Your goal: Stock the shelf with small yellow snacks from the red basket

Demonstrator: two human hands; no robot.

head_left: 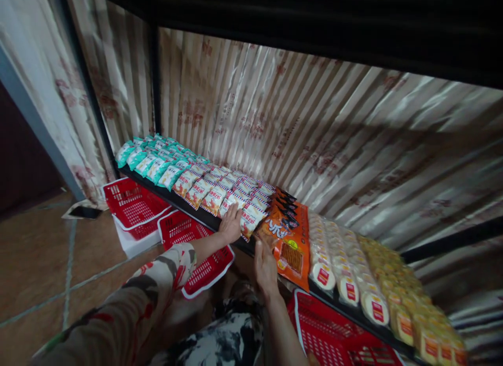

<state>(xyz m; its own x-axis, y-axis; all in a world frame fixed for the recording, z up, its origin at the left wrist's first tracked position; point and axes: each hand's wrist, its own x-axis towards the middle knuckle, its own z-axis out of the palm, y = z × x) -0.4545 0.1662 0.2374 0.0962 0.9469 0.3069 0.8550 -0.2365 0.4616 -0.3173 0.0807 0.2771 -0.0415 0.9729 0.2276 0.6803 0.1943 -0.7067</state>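
While my left hand (231, 224) lies flat and open on the white-and-red snack packs (247, 211), my open right hand (265, 266) touches the near edge of the orange packets (288, 240) lying just right of them on the shelf (220, 224), long axis running near to far.

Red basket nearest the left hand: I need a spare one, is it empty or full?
Empty: the red basket shows only bare mesh below the left hand.

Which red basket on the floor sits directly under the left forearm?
The middle red basket, under the left hand and its forearm; the others sit farther left and far right.
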